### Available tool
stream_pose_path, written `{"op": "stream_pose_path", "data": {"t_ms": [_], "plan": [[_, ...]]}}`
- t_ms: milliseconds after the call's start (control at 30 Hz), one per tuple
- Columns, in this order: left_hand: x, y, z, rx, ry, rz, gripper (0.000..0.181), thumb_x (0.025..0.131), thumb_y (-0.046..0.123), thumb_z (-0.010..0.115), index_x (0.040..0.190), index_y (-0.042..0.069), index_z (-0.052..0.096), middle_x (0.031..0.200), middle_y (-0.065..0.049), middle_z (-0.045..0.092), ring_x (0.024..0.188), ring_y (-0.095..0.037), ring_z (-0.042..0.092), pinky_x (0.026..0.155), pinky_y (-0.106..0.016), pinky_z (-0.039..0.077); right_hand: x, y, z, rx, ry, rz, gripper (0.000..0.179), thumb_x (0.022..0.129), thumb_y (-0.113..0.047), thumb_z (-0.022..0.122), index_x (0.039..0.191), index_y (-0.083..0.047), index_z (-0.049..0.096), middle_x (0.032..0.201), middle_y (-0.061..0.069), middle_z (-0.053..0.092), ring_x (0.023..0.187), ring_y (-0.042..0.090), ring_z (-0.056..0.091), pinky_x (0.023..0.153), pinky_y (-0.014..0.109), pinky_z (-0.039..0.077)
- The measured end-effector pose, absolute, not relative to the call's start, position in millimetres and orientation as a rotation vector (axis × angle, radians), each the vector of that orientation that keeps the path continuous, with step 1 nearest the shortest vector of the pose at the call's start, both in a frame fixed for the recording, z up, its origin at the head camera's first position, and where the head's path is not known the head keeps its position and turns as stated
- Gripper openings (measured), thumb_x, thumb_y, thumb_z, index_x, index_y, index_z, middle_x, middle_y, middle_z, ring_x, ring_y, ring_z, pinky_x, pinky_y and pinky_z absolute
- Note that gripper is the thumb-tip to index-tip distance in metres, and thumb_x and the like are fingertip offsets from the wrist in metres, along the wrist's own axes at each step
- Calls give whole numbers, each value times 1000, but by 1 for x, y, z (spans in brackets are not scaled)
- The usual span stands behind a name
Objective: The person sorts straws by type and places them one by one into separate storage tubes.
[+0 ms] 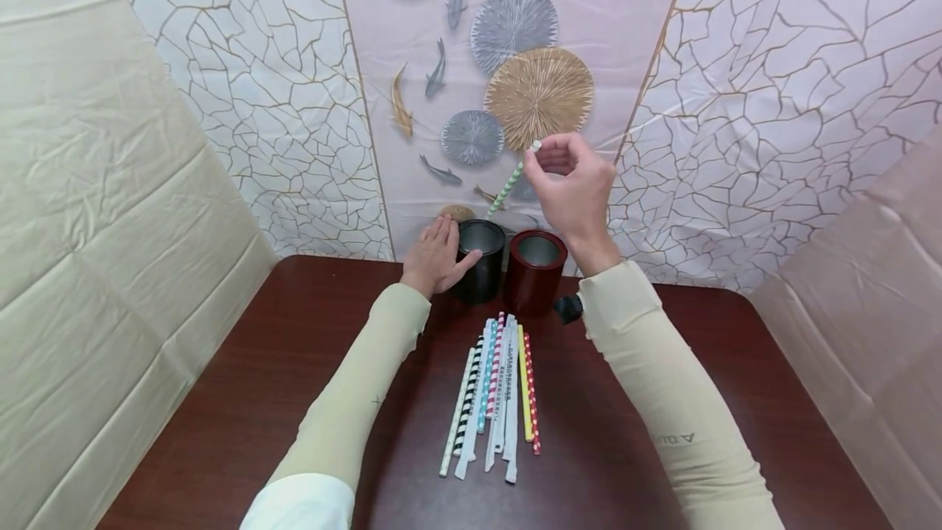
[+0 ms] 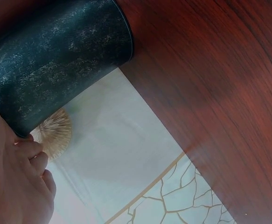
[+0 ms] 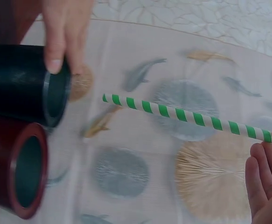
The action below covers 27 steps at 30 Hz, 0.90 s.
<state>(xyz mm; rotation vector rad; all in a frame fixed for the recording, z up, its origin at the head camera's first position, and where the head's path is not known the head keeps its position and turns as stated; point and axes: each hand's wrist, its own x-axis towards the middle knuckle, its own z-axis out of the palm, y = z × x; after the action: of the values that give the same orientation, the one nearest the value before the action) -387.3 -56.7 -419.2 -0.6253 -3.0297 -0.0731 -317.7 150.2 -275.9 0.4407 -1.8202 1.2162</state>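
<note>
My right hand (image 1: 576, 190) pinches one end of a green-and-white striped straw (image 1: 506, 186) between thumb and fingertips. The straw slants down and left, its lower end just above the mouth of a black cylindrical cup (image 1: 480, 272). In the right wrist view the whole straw (image 3: 187, 115) shows, its free end apart from the cup. My left hand (image 1: 432, 256) holds the black cup at its left side near the rim, thumb in front and fingers toward the back. Right beside it stands a dark red cup (image 1: 533, 280), upright and open at the top.
Several patterned straws and paper-wrapped straws (image 1: 508, 399) lie side by side in front of the cups on the dark wooden table (image 1: 294, 399). A patterned cloth backdrop (image 1: 294, 105) hangs behind the table's far edge. Pale fabric walls (image 1: 96, 227) flank it.
</note>
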Motion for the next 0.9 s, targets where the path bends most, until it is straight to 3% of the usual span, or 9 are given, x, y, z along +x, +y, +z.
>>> {"op": "stream_pose_path", "data": {"t_ms": [133, 500, 900], "plan": [[-386, -56, -419, -625, -3034, -72, 91, 109, 68, 18, 169, 0, 12, 179, -18, 10, 167, -29, 9, 137, -40, 13, -325, 149, -296, 434, -1838, 1178, 13, 92, -9, 77, 97, 3, 74, 90, 16, 81, 82, 26, 79, 80, 26, 64], [-387, -54, -420, -634, -3018, -72, 91, 109, 68, 19, 169, -1, 14, 178, -19, 11, 167, -30, 11, 136, -41, 14, -337, 145, -337, 420, -1925, 1215, 23, 93, -17, 81, 104, 3, 75, 97, 16, 81, 88, 29, 80, 86, 42, 65], [-388, -56, -421, -629, -3018, -99, 92, 109, 69, 19, 169, -1, 14, 178, -19, 10, 167, -30, 10, 137, -41, 12, -328, 156, -314, 457, -2020, 1116, 25, 92, -17, 82, 103, 4, 76, 97, 17, 81, 87, 30, 80, 83, 42, 66]]}}
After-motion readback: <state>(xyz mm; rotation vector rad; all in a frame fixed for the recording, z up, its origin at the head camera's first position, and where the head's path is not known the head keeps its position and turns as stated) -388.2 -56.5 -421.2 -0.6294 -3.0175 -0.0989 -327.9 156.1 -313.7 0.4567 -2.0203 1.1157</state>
